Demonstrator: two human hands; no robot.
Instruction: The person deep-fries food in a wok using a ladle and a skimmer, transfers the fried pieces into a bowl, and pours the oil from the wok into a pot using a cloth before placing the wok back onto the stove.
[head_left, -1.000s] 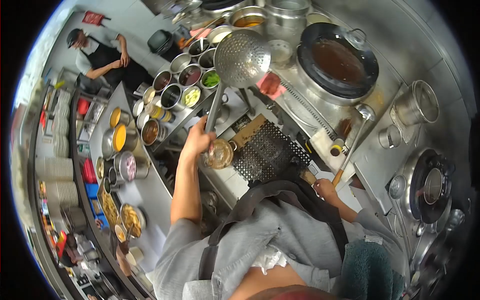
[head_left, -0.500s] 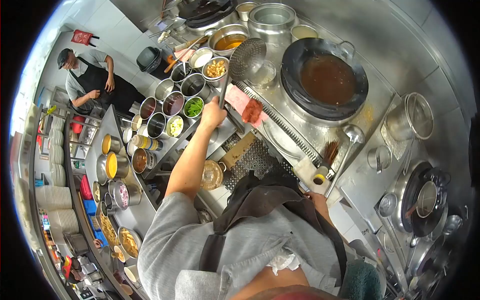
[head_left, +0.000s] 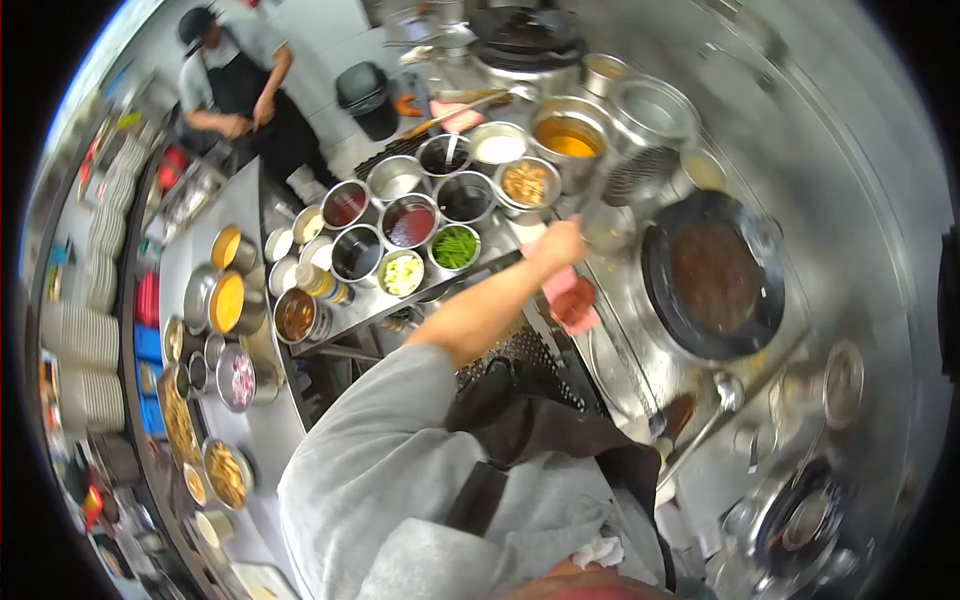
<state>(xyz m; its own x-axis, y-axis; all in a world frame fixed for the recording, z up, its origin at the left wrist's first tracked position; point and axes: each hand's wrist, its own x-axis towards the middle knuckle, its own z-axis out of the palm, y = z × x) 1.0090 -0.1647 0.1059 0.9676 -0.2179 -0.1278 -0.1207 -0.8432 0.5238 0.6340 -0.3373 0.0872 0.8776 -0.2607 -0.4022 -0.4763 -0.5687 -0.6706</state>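
Fingers (head_left: 570,236) of the left hand (head_left: 556,246) look curled round the handle of a perforated skimmer (head_left: 640,177); blur makes the exact wrap hard to read. Right hand out of sight, so can't tell its state. Clock from the left hand, top of view = 12. Skimmer head sits at 2 o'clock, between the hand and a wok (head_left: 668,315), a hazy bowl (head_left: 607,236) just below it.

Handling, my guess: metal, stiff, not fragile, some weight, head-heavy on a long handle, so it wants to tip and twist. Could be slick if oily. Best hold: full fist on the handle, well back from the head, wrist firm; the rim is a poor place to grab.

Further out: red lump (head_left: 574,302) on pink cloth between 5 and 6 o'clock, close by. Pan of golden-brown bits (head_left: 525,183) at 11, near. Pot of orange liquid (head_left: 570,138) at 12. Chopped greens (head_left: 455,247) at 9, in a pot on the steel worktop (head_left: 342,322). Wok with brown liquid (head_left: 712,280) at 3. Ladle (head_left: 729,388) between 4 and 5. Co-worker in a dark apron (head_left: 245,95) at 10, well apart.
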